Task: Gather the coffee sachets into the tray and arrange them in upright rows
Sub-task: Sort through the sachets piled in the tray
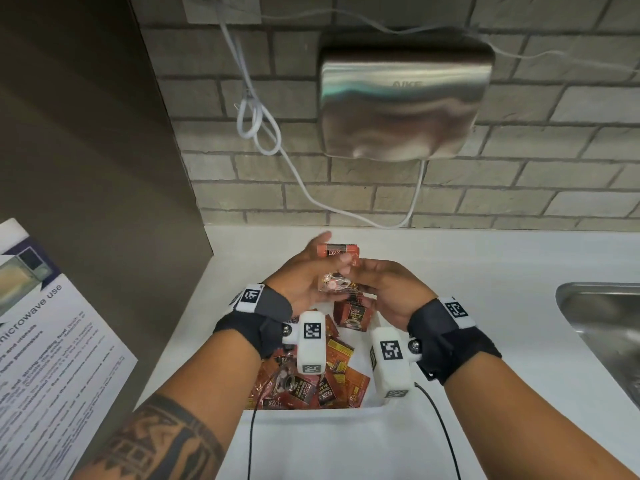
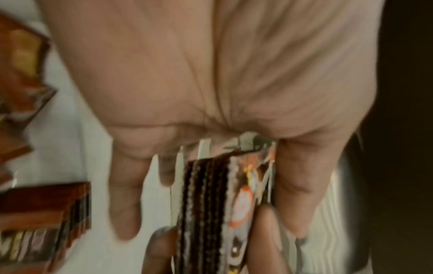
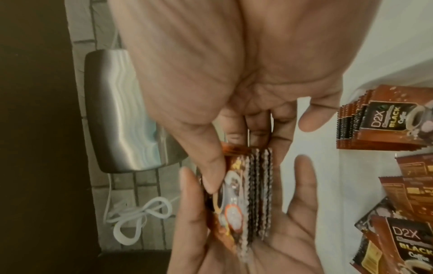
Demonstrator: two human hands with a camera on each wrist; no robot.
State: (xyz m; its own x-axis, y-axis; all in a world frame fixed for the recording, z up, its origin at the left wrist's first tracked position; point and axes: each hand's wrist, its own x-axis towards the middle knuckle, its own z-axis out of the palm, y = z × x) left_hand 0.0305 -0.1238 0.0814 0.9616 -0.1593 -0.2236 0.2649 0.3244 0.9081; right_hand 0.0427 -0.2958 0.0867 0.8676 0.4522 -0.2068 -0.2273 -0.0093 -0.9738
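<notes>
Both hands work one stack of sachets (image 1: 337, 268) above the tray (image 1: 367, 351): our left hand (image 1: 301, 278) cups it, our right hand (image 1: 384, 285) pinches its edges, probably squaring them to stand upright beside the row (image 1: 353, 315) there; loose sachets (image 1: 311, 379) remain.

Both forearms reached forward with the hands meeting palm to palm. The left hand (image 1: 304, 271) cupped upward, fingers loosely extended; the right hand (image 1: 388, 285) curled inward, its thumb and fingers closing a shared grip.
</notes>
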